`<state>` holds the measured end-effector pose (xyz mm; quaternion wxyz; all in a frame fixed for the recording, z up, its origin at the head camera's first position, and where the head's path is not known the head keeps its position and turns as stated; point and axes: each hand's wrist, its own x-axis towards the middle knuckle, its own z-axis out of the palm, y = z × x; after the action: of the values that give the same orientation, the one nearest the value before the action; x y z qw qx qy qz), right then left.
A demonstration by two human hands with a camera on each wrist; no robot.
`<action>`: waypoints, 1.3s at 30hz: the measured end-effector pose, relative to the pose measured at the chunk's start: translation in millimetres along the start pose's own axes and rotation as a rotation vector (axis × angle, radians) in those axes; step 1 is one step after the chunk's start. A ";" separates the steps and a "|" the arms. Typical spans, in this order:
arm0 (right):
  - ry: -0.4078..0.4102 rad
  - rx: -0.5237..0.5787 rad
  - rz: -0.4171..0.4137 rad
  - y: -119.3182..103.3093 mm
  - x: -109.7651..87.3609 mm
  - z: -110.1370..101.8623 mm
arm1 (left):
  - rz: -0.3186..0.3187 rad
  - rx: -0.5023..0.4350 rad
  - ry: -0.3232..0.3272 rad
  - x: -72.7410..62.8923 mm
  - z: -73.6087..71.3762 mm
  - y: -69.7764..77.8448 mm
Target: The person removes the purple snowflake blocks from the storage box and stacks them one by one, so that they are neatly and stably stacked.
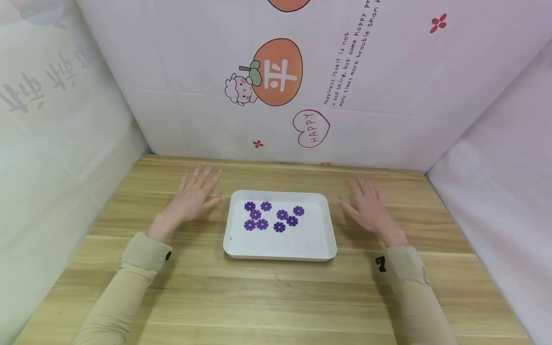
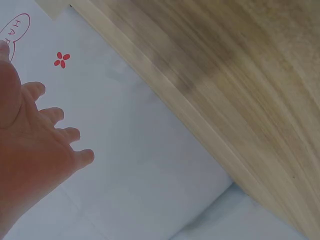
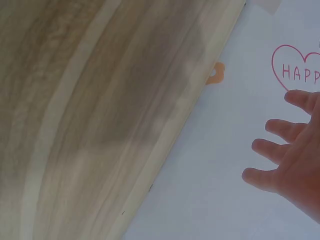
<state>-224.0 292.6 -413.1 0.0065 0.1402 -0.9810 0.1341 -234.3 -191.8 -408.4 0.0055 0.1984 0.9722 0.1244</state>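
A shallow white tray (image 1: 310,242) sits on the wooden table between the two hands. Several small purple notched discs (image 1: 279,227), shaped like flowers, lie flat inside it, mostly toward its far side. My left hand (image 1: 189,199) is left of the tray with fingers spread and nothing held; its thumb points toward the tray's far left corner. To the right of the tray, my right hand (image 1: 366,206) has its fingers spread too, also holding nothing. Both wrist views show the fingers extended, with neither the tray nor the discs in sight.
Around the wooden table (image 1: 267,297) hang white cloth walls at the back and both sides. The back cloth (image 1: 194,124) carries printed fruit, a heart and lettering. Long beige sleeves (image 1: 114,297) cover both forearms, and a small black piece (image 1: 380,263) shows at the right cuff.
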 end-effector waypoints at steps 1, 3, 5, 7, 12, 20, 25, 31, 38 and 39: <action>-0.002 0.002 -0.005 -1.0 0.5 0.5 | 0.002 -0.001 -0.002 0.4 0.6 0.6; 0.002 0.005 -0.021 -3.0 2.2 2.0 | 0.006 -0.003 -0.007 1.0 1.8 1.8; 0.004 0.012 -0.040 -5.2 3.9 3.3 | 0.011 -0.005 -0.005 1.5 3.9 2.3; 0.011 0.028 -0.061 -7.6 5.2 4.5 | 0.016 -0.008 -0.005 1.9 6.0 3.0; 0.015 0.055 -0.096 -12.2 8.4 7.2 | 0.032 0.003 -0.020 2.8 11.1 5.3; -0.019 0.147 -0.119 -21.5 12.2 11.2 | 0.071 0.027 -0.032 6.0 18.5 11.1; -0.050 0.205 -0.130 -28.8 13.7 10.4 | 0.095 0.033 -0.032 7.5 22.9 15.5; -0.085 0.217 -0.136 -36.2 14.1 6.7 | 0.125 0.056 -0.027 7.7 28.2 18.9; -0.086 0.199 -0.213 -39.8 17.8 6.8 | 0.144 0.053 -0.033 6.2 32.2 21.7; -0.082 0.196 -0.222 -40.1 18.1 6.8 | 0.146 0.053 -0.031 6.0 32.3 22.1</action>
<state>-230.1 248.8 -408.2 -0.0324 0.2532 -0.9411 0.2220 -229.4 -162.0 -434.1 0.0062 0.2709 0.9578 0.0958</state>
